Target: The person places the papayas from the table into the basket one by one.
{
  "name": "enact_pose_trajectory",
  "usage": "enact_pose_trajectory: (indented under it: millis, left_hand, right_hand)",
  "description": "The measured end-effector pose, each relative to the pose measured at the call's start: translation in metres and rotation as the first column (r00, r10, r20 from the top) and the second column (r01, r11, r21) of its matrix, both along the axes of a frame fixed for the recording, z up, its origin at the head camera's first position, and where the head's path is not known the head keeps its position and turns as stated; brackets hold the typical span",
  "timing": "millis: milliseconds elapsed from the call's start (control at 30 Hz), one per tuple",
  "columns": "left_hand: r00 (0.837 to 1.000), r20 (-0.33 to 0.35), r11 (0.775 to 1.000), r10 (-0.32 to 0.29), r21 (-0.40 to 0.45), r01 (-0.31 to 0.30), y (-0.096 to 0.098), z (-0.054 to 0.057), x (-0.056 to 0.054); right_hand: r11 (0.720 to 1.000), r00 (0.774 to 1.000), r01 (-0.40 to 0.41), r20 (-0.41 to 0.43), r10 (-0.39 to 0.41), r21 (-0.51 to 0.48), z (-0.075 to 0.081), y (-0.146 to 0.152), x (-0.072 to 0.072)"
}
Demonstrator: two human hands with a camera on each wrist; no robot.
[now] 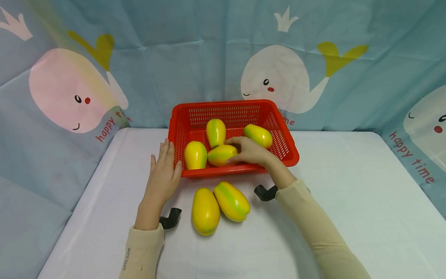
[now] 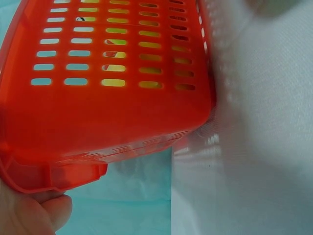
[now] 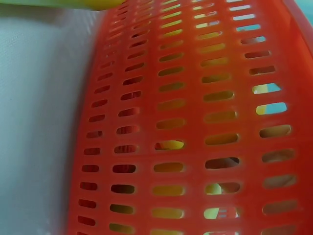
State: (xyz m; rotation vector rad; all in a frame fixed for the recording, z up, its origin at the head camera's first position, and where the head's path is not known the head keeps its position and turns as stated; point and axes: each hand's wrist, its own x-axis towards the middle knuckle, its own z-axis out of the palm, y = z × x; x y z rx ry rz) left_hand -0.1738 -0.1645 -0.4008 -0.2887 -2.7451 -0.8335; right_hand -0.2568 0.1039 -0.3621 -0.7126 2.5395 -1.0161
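Head view: red basket on a white table, up near the back of it, with four yellow-green fruits inside. Left hand along the basket's left rim, fingers mostly straight, thumb spread toward the near left corner, touching the rim. Right hand reaching over the front rim, thumb and fingers curved around the right end of the front fruit, inside the basket. To the left of that one, in the front left corner, the corner fruit; just behind, the back fruit; over to the right, partly behind the right hand, the right-side fruit. On the table in front of the basket, side by side, the larger-looking yellow fruit and the green-striped fruit. Beige sleeves on both arms. Behind everything, a pale blue cloth printed with whales and "happy time".

Left wrist view: basket side close up, yellow through the slots; at lower left, fingertips just under the rim, with most of the hand cut off.

Right wrist view: slotted basket wall across most of the frame, yellow and some skin behind the slots; from here, impossible to tell the fingers' grip.
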Motion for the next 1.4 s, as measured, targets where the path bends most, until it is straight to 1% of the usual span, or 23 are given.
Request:
enact_pose_trajectory:
  millis: [167, 267, 367, 500, 667, 833, 933, 1033, 1233, 1400]
  left_hand:
    - [1.000, 0.005, 1.000, 0.006, -0.001, -0.006, -0.001, 0.002, 0.000]
    - [1.000, 0.013, 1.000, 0.008, 0.001, -0.008, -0.001, 0.003, 0.001]
    - [1.000, 0.019, 1.000, 0.010, 0.000, -0.010, -0.001, 0.003, 0.002]
    - [1.000, 0.021, 1.000, 0.006, -0.002, -0.006, 0.000, 0.003, 0.002]
    - [1.000, 0.016, 1.000, 0.001, 0.000, -0.001, 0.002, 0.003, 0.000]
    - [1.000, 0.006, 1.000, 0.004, -0.006, -0.004, 0.002, 0.003, 0.001]
    - [1.000, 0.010, 1.000, 0.002, -0.004, -0.002, 0.002, 0.003, 0.001]
    - [1.000, 0.015, 1.000, 0.003, -0.001, -0.003, 0.002, 0.003, 0.003]
    - [0.999, 0.028, 1.000, 0.015, -0.004, -0.015, 0.001, 0.002, 0.007]
    - [0.999, 0.033, 1.000, 0.018, -0.007, -0.018, 0.001, 0.001, 0.008]
  right_hand:
    - [0.999, 0.997, 0.001, -0.081, 0.004, 0.051, 0.003, -0.004, 0.002]
    - [0.998, 0.995, 0.000, -0.098, 0.006, 0.059, 0.003, -0.005, 0.003]
    - [1.000, 0.998, -0.002, -0.056, 0.003, 0.023, 0.001, -0.003, 0.003]
    - [0.998, 1.000, 0.015, 0.005, -0.015, -0.056, 0.000, 0.000, 0.003]
    - [0.987, 0.999, 0.044, 0.022, -0.041, -0.158, 0.001, 0.005, 0.005]
    - [0.966, 0.997, 0.065, 0.052, -0.053, -0.249, 0.003, 0.011, 0.009]
    - [0.955, 0.994, 0.098, 0.080, -0.078, -0.281, 0.005, 0.016, 0.014]
    - [0.945, 0.991, 0.118, 0.091, -0.094, -0.307, 0.006, 0.022, 0.019]
    - [0.926, 0.994, 0.111, 0.061, -0.095, -0.361, 0.006, 0.030, 0.036]
    - [0.900, 0.994, 0.112, 0.043, -0.103, -0.422, 0.005, 0.034, 0.051]
